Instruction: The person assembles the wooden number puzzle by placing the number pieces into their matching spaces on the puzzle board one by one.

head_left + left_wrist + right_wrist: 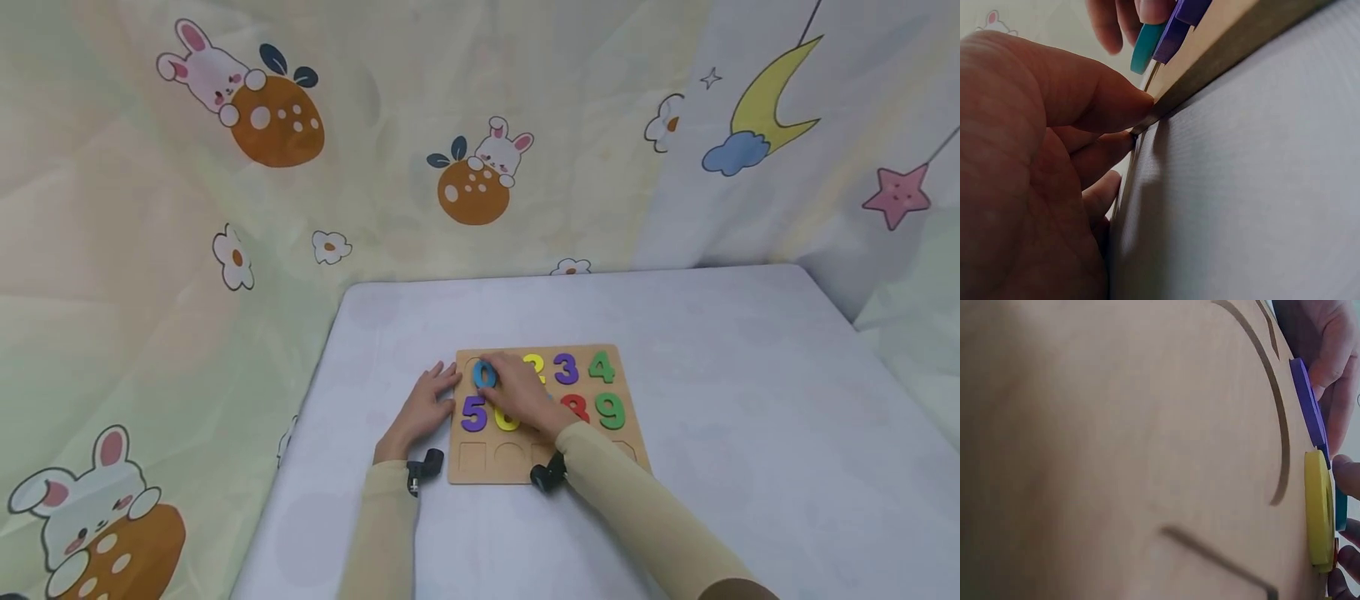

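Note:
A wooden number board (480,477) lies on the white-covered table. My right hand (528,396) reaches over it and pinches the blue number 0 (477,375) between thumb and fingers, at the board's upper left. In the left wrist view, that 0 (1144,49) stands tilted above the surface. My left hand (422,410) lies beside the board's left edge, its thumb and fingertips touching that edge. Under the 0 are a purple 5 (481,419) and a yellow 6 (506,423), the latter partly covered by my right hand. Whatever lies under the right palm is hidden.
Also on the board are a yellow 2 (535,362), a purple 3 (573,369), a green 4 (604,372), a red 8 (576,402) and a green 9 (620,411). Recesses without pieces show in the bottom row. A patterned cloth (390,167) hangs behind the table.

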Motion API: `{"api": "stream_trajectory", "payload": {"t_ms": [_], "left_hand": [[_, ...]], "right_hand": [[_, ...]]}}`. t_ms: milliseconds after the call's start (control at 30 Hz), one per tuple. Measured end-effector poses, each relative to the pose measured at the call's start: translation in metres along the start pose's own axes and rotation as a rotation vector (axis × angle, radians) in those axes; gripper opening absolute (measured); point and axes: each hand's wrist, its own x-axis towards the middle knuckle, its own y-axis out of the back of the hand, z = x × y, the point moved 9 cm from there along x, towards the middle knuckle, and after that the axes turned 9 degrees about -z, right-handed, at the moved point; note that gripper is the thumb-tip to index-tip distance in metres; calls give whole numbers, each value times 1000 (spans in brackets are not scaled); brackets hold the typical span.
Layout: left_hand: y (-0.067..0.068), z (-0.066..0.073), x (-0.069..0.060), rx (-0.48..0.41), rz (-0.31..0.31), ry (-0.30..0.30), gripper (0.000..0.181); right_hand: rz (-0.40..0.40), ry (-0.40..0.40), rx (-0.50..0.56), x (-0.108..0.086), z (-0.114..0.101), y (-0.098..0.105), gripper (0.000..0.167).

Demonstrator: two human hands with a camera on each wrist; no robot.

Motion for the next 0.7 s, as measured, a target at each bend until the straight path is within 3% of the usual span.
{"api": "stream_trajectory", "payload": {"t_ms": [367,700], "left_hand": [[-1,0,1,3,-4,14,52],[1,4,-1,-14,10,-3,53]], "right_hand": [[28,-33,-18,9,3,-1,64],[124,-54,-38,13,-1,-1,63]]}}
